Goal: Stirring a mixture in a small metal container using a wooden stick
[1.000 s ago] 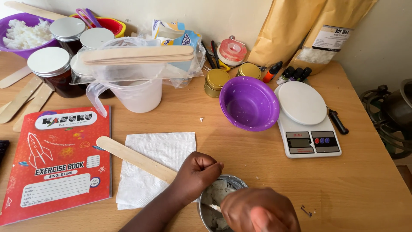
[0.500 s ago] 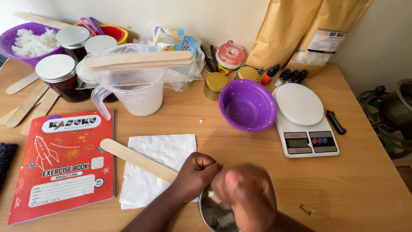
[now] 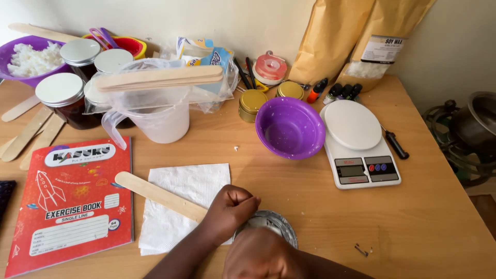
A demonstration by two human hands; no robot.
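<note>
At the near edge of the wooden surface, the left hand is fisted around a flat wooden stick over white tissue, while the right hand covers a small metal tin, its grip impossible to tell.

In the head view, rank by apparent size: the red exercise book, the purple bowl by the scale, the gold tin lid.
1. Red exercise book, largest, though it lies nearer the camera.
2. Purple bowl.
3. Gold tin lid, smallest.
</note>
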